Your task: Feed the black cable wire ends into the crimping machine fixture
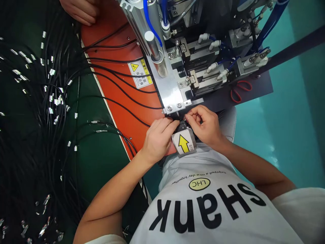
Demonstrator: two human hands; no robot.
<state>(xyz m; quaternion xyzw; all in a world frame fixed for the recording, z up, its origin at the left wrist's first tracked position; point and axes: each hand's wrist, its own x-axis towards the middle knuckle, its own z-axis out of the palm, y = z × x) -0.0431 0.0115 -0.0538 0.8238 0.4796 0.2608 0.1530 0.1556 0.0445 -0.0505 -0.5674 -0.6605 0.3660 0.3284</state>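
Observation:
My left hand (159,138) and my right hand (205,124) meet at the front edge of a metal machine (175,81), just above a white tag with a yellow arrow (184,142). Both hands pinch something small and dark at the machine's slot (180,119); it looks like the end of a thin black cable, but my fingers hide most of it. Several black cables (119,86) run from the slot leftward across an orange mat (114,40).
A heap of black cables with metal ends (38,101) covers the green table on the left. Another person's hand (80,10) rests at the top left. Red-handled scissors (240,90) lie right of the machine. Teal floor (291,118) is on the right.

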